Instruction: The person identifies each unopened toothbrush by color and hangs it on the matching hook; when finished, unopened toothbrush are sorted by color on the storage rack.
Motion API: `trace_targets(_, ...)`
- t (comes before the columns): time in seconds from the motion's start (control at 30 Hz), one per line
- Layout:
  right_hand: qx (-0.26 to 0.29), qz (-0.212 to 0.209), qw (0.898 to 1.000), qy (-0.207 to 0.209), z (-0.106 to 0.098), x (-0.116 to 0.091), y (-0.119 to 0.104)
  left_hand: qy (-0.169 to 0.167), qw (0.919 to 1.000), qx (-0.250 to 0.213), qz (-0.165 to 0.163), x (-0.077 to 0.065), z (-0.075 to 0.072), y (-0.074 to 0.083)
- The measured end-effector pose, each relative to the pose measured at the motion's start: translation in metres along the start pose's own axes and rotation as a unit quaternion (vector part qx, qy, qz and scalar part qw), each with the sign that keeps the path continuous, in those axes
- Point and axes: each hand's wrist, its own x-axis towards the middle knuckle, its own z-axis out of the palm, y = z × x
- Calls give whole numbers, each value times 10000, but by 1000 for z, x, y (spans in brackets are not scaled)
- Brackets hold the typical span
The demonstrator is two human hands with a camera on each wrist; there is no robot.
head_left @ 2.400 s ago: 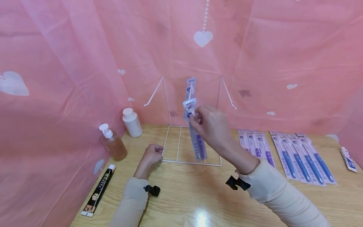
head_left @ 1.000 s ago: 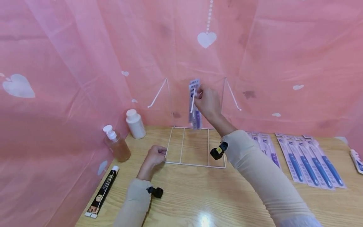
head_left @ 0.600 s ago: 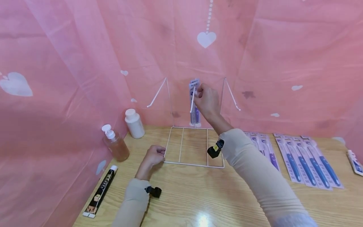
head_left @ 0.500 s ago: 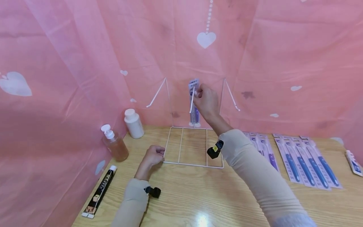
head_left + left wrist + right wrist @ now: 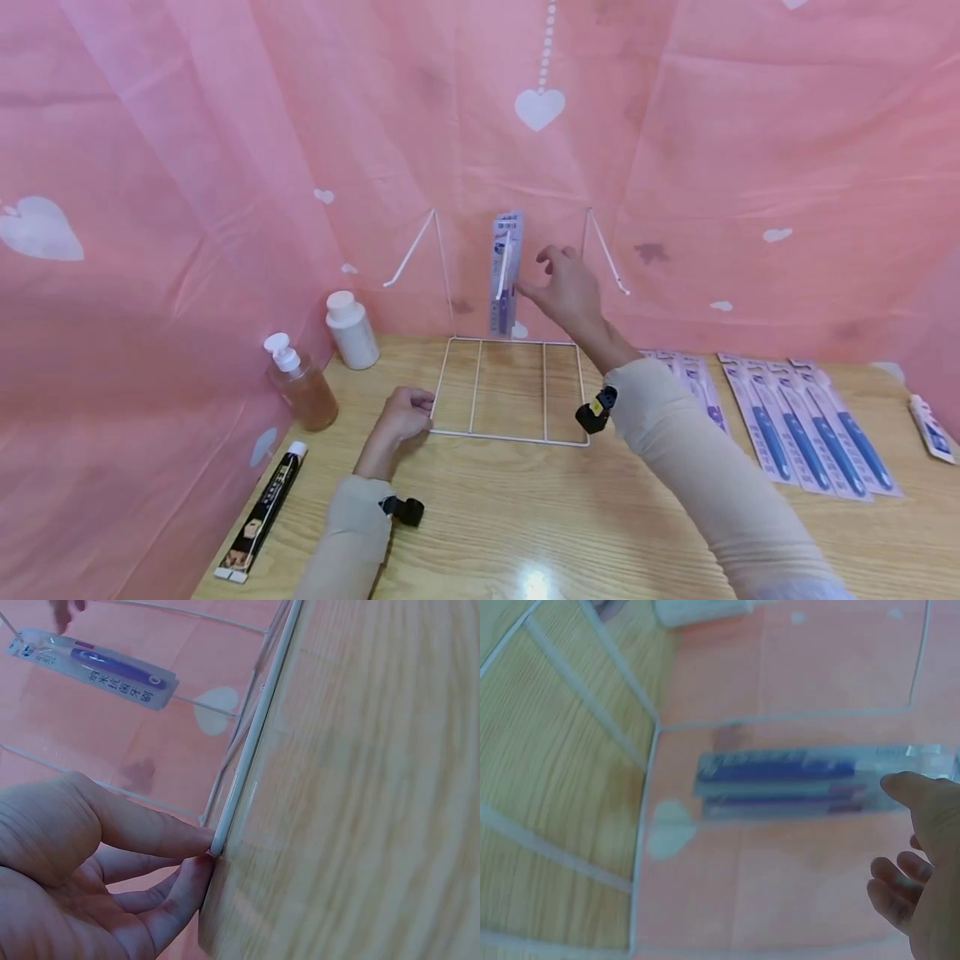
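Note:
A white wire display rack (image 5: 450,379) stands on the wooden table, with three prongs sticking forward. Packaged toothbrushes with purple handles (image 5: 497,308) hang one behind another on its middle prong; the right wrist view shows two of them overlapping. My right hand (image 5: 573,292) is just right of these packs, thumb and fingers spread apart and nothing held. At the rack's front left corner, my left hand (image 5: 405,414) pinches the base wire between thumb and finger, as the left wrist view shows up close. The left and right prongs bear nothing.
Several purple-handled toothbrush packs (image 5: 701,383) and blue-handled ones (image 5: 806,429) lie at right, near a small toothpaste tube (image 5: 932,429). At left are a white bottle (image 5: 352,333), an amber pump bottle (image 5: 303,387) and a black toothpaste tube (image 5: 262,512). Pink cloth hangs behind.
My right hand brought a purple toothbrush pack back onto the middle prong, then let go and drew off to the right. My left hand stayed on the rack's corner.

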Motion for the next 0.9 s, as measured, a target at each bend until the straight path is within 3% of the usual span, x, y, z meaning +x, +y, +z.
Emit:
trace_targets(0.27,-668,290,9937,-853,-25,-22,74,-48,10000,49,-64,-3,-1,1)
trace_targets(0.47,-933,640,9862,-1208,-35,-36,124,20,9999,98,-53,-4,-7,-4)
trace_targets(0.7,-1086,1042,9783,-1423,-26,-55,163,118,9999,98,-28,-5,-14,-7)
trace_targets(0.9,-1077,1494,9698,-1602,-12,-72,183,73,10000,28,21,-5,-15,-9)
